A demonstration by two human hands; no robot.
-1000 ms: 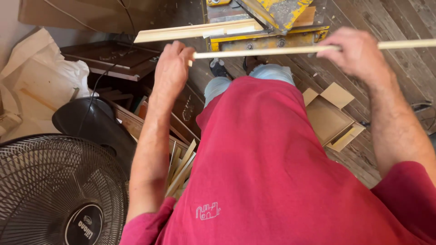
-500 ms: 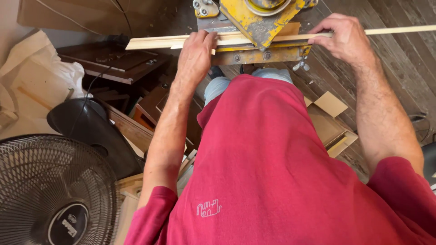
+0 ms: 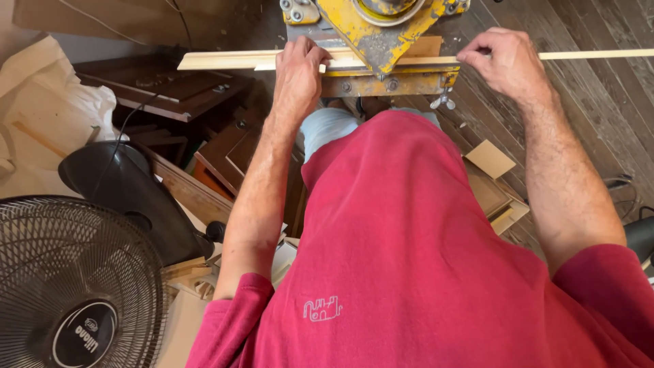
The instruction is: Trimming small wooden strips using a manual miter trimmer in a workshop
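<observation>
Thin wood strip [image 3: 599, 54] lies across the base of a yellow miter saw [image 3: 381, 41], running out past the right edge of view. Left hand [image 3: 298, 71] pressed flat on the strip's left portion, fingers together, holding it down beside a wider pale moulding piece [image 3: 225, 61]. Right hand [image 3: 503, 63] curled over the strip right of the saw, fingers closed around it. Black fan [image 3: 68, 286] at lower left, wood scraps beside it
</observation>
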